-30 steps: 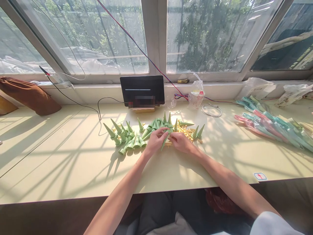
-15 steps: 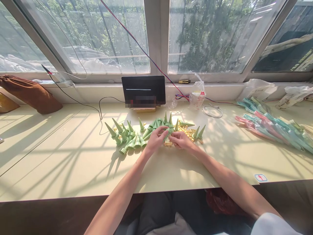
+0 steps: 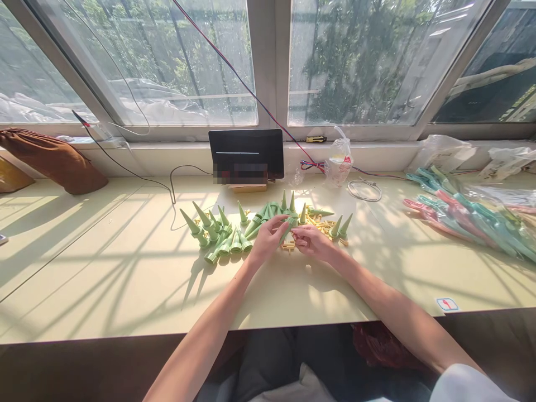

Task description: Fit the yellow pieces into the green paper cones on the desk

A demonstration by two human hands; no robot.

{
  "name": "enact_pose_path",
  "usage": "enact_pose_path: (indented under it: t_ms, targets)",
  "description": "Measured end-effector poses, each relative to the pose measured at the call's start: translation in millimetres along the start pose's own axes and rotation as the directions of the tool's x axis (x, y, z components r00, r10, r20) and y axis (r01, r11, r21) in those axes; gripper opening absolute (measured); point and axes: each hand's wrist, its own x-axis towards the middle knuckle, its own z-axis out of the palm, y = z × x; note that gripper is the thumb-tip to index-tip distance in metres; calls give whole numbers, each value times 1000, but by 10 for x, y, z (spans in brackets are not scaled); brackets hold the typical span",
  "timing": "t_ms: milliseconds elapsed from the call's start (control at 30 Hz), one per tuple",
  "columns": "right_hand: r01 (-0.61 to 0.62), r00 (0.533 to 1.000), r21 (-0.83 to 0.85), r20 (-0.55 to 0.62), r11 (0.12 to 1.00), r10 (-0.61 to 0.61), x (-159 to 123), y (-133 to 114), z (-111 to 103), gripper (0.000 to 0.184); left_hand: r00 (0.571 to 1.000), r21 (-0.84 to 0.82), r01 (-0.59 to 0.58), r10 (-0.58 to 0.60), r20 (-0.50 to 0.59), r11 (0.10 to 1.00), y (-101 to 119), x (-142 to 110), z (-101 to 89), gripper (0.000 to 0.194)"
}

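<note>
My left hand (image 3: 268,240) is closed around a green plastic cone spike (image 3: 288,228), which its fingers partly cover. Close beside it on the right, my right hand (image 3: 313,242) has its fingers pinched together near the spike; whatever lies between the fingertips is too small to name. Several more green cone spikes (image 3: 218,245) lie or stand on the table to the left of my hands, and others (image 3: 344,226) stand to the right. Small yellow plastic pieces (image 3: 324,224) are scattered behind my right hand, with a few (image 3: 288,245) between the hands.
A black tablet (image 3: 246,154) leans at the back of the table (image 3: 125,296). To its right are a bagged cup (image 3: 338,162) and a coiled cable (image 3: 364,190). Bagged pink and teal items (image 3: 464,215) lie far right. A brown pouch (image 3: 62,162) lies far left.
The green spike in my left hand has turned, its tip less visible below the hand. My right fingers have shifted slightly and curled more. The view has moved a little.
</note>
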Motion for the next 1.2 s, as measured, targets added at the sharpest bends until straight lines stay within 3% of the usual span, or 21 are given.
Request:
enact_pose_path:
  t_ms: [100, 233, 333, 567, 967, 1200]
  targets:
    - [10, 1000, -9, -11, 1000, -10, 13, 8, 2, 35, 1000, 7, -17, 17, -9, 1000, -23, 3, 16, 46]
    - [106, 990, -163, -70, 981, -119, 40, 60, 8, 38, 998, 60, -38, 41, -46, 997, -55, 14, 34, 47]
    - [189, 968, -329, -97, 925, -233, 65, 105, 8, 38, 994, 117, -34, 46, -97, 993, -58, 17, 35, 45]
    - [253, 882, -590, -185, 767, -434, 82, 162, -3, 32, 983, 153, -1, 29, -181, 988, -55, 20, 17, 44]
    - [275, 790, -855, -59, 439, -610, 57, 161, -22, 21, 968, 110, 54, -25, -250, 992, -87, 32, 17, 41]
    - [284, 796, -874, -14, 394, -605, 85, 198, -51, 23, 970, 108, 64, -37, -240, 992, -84, 25, 22, 42]
